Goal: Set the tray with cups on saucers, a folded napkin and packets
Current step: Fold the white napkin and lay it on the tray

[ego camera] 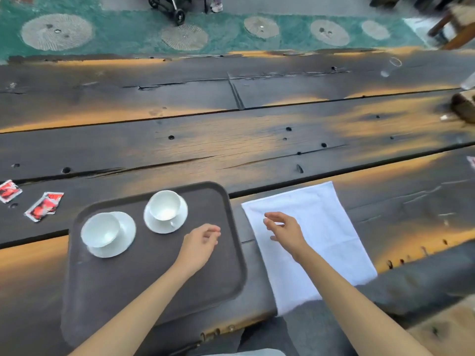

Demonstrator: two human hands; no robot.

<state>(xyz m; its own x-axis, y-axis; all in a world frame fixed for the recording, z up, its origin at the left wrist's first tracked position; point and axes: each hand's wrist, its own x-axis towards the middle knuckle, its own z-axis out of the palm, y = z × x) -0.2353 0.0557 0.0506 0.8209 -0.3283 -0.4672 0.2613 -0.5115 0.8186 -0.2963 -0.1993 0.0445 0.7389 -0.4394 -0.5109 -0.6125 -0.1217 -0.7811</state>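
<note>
A dark brown tray [144, 278] lies on the wooden table in front of me. Two white cups stand on white saucers in its far half: one cup [101, 229] at the left, the other cup [164, 205] further back and to the right. A white napkin [321, 227] lies flat on the table just right of the tray. Two red packets [45, 205] [9, 190] lie on the table left of the tray. My left hand [201, 242] hovers over the tray's right part, fingers loosely curled, holding nothing. My right hand [284, 228] is over the napkin's left part, fingers apart.
The table is of dark, worn planks with gaps and knots. A clear glass [390, 66] stands far right at the back, and a brown object [464, 105] sits at the right edge. Beyond the table are a green patterned floor and a stroller [169, 6].
</note>
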